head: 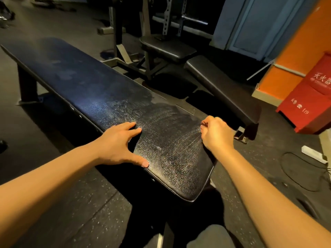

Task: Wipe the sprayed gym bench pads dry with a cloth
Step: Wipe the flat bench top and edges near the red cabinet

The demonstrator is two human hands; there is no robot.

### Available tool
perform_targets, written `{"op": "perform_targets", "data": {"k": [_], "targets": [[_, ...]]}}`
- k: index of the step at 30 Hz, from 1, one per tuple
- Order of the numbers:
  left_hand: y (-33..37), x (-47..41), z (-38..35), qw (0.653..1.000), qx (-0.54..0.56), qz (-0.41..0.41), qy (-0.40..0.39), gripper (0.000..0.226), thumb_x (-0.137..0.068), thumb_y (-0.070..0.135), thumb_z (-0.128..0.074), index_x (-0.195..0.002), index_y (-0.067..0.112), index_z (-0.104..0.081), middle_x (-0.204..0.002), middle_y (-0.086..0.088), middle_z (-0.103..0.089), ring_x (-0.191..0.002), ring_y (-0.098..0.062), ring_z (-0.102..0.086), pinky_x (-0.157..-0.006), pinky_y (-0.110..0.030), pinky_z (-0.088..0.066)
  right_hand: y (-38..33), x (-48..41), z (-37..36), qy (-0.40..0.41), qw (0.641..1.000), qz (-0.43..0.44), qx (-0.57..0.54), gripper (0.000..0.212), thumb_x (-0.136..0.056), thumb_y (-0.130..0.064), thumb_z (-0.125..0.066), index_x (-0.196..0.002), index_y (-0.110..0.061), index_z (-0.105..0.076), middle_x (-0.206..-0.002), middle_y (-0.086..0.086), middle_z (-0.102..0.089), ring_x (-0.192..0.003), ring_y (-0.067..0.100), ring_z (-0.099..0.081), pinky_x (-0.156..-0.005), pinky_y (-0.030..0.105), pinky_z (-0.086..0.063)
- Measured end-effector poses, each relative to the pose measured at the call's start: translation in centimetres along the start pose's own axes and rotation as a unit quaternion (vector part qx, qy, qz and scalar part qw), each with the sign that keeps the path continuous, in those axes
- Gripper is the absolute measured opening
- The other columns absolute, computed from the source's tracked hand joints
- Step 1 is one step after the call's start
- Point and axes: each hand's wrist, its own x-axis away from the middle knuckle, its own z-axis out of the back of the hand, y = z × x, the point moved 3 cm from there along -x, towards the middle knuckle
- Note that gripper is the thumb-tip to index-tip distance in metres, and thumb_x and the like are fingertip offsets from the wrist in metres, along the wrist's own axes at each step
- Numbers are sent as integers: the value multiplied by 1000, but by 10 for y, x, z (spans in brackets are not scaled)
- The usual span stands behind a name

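Along the near right edge of the bench pad (107,90), something dark, perhaps the cloth (204,124), is pinched by the curled fingers (206,131) of the right hand (215,135), while the left hand (118,142) is spread flat opposite, the pad's length running away far-left.

A dark rubber floor (89,203) flecked with pale specks fills the lower frame. At upper centre stands a grey steel rack (118,33) with holed uprights, and just right of it an adjustable bench (166,47) with black padding. A pale blue door (250,24) sits at upper right beside an orange wall (295,51). Against that wall stands a red fire-extinguisher box (308,97) with white characters. A white power strip (313,154) and black cable (293,178) lie at the right edge. The light is dim and warm.
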Motion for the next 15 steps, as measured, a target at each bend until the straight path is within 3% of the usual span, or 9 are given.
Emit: {"op": "perform_targets", "data": {"k": [3, 6, 8, 10, 13, 15], "targets": [[0, 2, -1, 1000, -1, -5, 4, 143, -44, 103, -50, -162, 28, -19, -171, 2, -7, -157, -18, -5, -125, -37, -7, -65, 33, -15, -28, 996, 61, -64, 20, -97, -28, -58, -112, -25, -71, -112, 3, -65, -107, 26, -60, -87, 38, -48], [-5, 4, 5, 1000, 13, -8, 0, 133, -53, 93, -66, -162, 29, -23, -171, 6, -8, -157, -14, -6, -125, -33, -7, -113, 104, -7, -117, 959, 230, -115, 15, -88, -20, -56, -99, -25, -66, -98, -2, -58, -94, 23, -55, -80, 41, -48], [-8, 4, 11, 1000, 9, -11, -9, 119, -62, 79, -75, -160, 32, -27, -170, 8, -9, -156, -12, -8, -124, -30, -9, -101, 127, 4, -146, 936, 300, -112, 18, -85, -25, -52, -99, -26, -63, -96, -6, -56, -92, 21, -54, -78, 38, -47], [-11, 4, 13, 1000, -3, -13, -9, 114, -65, 76, -77, -160, 34, -29, -170, 8, -11, -156, -13, -10, -124, -31, -12, -70, 113, 11, -115, 952, 270, -86, 25, -83, -32, -47, -100, -30, -65, -98, -8, -60, -95, 20, -58, -80, 39, -50], [-14, 4, 10, 1000, -9, -15, 3, 115, -62, 82, -73, -158, 36, -31, -169, 9, -14, -156, -14, -13, -125, -36, -16, -17, 53, 11, -39, 995, 95, 16, 20, -95, -30, -54, -109, -27, -68, -109, -2, -65, -104, 23, -61, -81, 38, -49], [-16, 4, 9, 1000, -7, -14, 10, 116, -59, 85, -72, -157, 36, -34, -169, 9, -17, -155, -14, -16, -124, -38, -19, -13, 31, 3, -9, 999, 27, 37, 21, -99, -31, -56, -115, -22, -66, -113, 4, -66, -108, 29, -61, -80, 38, -45]]}}
